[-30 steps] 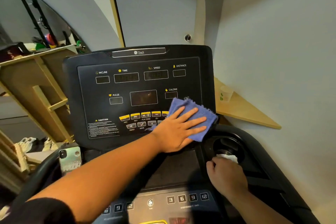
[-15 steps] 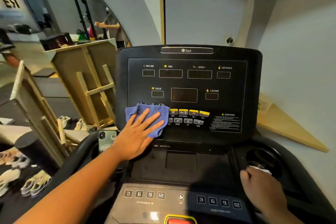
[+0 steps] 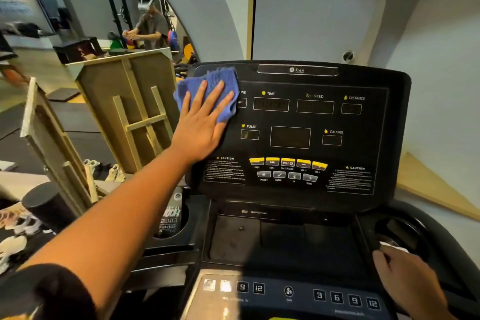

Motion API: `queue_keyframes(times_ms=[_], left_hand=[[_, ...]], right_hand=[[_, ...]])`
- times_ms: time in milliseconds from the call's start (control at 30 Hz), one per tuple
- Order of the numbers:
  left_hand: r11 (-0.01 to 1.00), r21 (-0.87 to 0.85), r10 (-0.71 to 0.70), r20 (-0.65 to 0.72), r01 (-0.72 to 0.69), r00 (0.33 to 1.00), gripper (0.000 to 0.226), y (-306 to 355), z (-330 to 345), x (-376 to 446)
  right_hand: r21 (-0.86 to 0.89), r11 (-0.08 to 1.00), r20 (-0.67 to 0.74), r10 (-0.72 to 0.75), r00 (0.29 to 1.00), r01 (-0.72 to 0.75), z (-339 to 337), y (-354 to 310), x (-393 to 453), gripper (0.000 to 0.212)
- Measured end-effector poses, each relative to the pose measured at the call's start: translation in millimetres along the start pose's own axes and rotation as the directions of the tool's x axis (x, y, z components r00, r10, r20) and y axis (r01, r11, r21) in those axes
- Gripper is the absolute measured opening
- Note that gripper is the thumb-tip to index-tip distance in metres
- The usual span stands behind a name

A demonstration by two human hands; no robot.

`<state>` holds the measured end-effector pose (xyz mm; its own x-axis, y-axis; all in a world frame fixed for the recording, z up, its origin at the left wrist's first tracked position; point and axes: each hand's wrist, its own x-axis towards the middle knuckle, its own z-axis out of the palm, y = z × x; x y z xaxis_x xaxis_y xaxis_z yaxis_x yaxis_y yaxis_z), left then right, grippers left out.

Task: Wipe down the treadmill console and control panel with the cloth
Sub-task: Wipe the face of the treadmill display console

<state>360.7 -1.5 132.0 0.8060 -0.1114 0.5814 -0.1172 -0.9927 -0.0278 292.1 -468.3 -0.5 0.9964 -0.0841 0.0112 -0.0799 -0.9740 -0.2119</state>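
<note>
The black treadmill console (image 3: 368, 78) fills the middle of the view, with dark readouts and yellow and grey buttons (image 3: 287, 163). A blue cloth (image 3: 215, 80) lies flat against its upper left corner, over the incline label. My left hand (image 3: 202, 125) presses the cloth to the panel with fingers spread and straight. Below sits the lower control panel (image 3: 288, 291) with numbered keys. My right hand (image 3: 405, 275) rests at the lower right by the right cup holder (image 3: 405, 231), fingers curled over the frame edge next to something white; what it grips is unclear.
A phone (image 3: 171, 215) stands in the left cup holder. A wooden frame (image 3: 135, 112) leans left of the console, shoes lie on the floor beyond. A mirror on the left wall reflects a person. A wooden shelf (image 3: 426, 184) sits in the right corner.
My left hand slid the cloth from the console's lower right, across the button row to the lower left, then up to the upper left corner. My right hand stayed by the cup holder.
</note>
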Motion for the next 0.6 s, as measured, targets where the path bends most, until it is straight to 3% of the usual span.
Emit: queue_keyframes(times_ms=[200,433,600], left_hand=[[0.999,-0.035,0.01,-0.061,-0.012,0.998,0.059,8.2,10.6,-7.1],[0.974,-0.026,0.224,0.178,-0.223,0.958,0.061,18.4,46.1,-128.3],[0.949,-0.031,0.31,0.274,-0.313,0.911,0.061,13.3,47.3,-151.7]], right_hand=[[-0.033,0.999,-0.009,0.0,1.0,0.0,7.8,4.7,0.7,0.027],[-0.016,0.999,0.001,0.034,0.999,-0.034,6.6,0.4,0.9,0.028],[0.009,1.0,-0.011,0.02,1.0,-0.02,2.6,-2.1,-1.2,0.028]])
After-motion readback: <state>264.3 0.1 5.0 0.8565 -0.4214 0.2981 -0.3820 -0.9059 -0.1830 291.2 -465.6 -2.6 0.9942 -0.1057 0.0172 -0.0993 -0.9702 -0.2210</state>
